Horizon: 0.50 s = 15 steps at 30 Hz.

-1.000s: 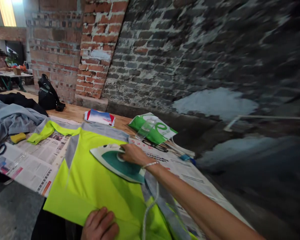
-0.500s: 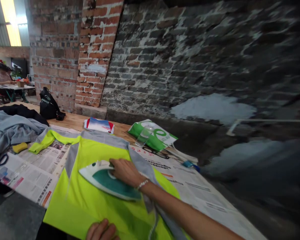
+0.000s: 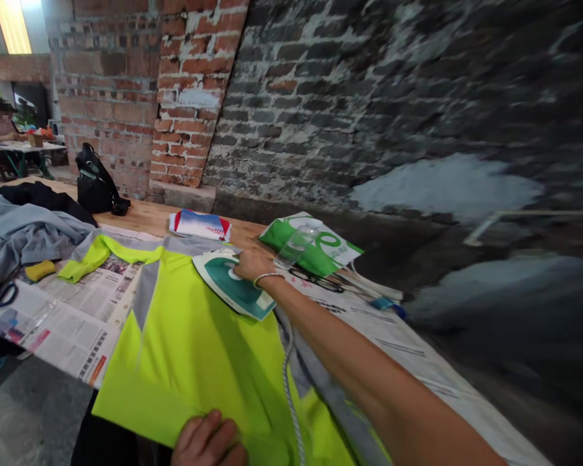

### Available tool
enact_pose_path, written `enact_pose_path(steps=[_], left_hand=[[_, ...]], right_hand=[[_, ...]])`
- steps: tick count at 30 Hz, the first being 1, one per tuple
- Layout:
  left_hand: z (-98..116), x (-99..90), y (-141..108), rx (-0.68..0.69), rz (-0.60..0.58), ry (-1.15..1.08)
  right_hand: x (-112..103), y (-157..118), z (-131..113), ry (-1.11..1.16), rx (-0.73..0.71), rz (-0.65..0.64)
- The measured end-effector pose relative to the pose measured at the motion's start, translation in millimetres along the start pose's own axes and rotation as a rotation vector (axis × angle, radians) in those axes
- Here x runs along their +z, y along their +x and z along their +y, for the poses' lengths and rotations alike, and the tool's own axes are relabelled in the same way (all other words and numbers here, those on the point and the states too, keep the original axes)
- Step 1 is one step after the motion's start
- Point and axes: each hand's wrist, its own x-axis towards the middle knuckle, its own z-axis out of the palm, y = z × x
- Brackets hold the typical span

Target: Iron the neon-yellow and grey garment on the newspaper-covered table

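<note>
My right hand (image 3: 255, 266) is wrapped round the handle of a white and green clothes iron (image 3: 238, 286). The iron rests on the upper right part of a neon yellow and grey long-sleeved shirt (image 3: 189, 330), its tip pointing to the upper left. A braided cord (image 3: 288, 382) trails from the iron down over the cloth. At the bottom edge my left hand (image 3: 210, 440) has its fingers close together and bent over the shirt's hem; its thumb is hidden.
Newspapers (image 3: 85, 323) cover the wooden table. To the left are grey clothing (image 3: 34, 233), a yellow sponge (image 3: 39, 270), scissors (image 3: 6, 295) and a black bag (image 3: 97, 181). Behind lie a folded packet (image 3: 200, 225), a green bag (image 3: 282, 233), a clear cup (image 3: 296, 246) and glasses (image 3: 315, 280).
My right hand has slid the iron up and to the right, from the shirt's middle towards its upper edge. My left hand stays at the hem. The view has shifted slightly.
</note>
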Motion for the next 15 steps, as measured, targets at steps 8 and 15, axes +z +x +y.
enact_pose_path(steps=[8,15], left_hand=[[0,-14.9,1,-0.026,-0.114,-0.093],[-1,-22.2,11,-0.026,-0.138,-0.076]], right_hand=[[-2,-105,2,-0.006,-0.331,-0.121],[-6,-167,2,-0.035,-0.562,-0.192]])
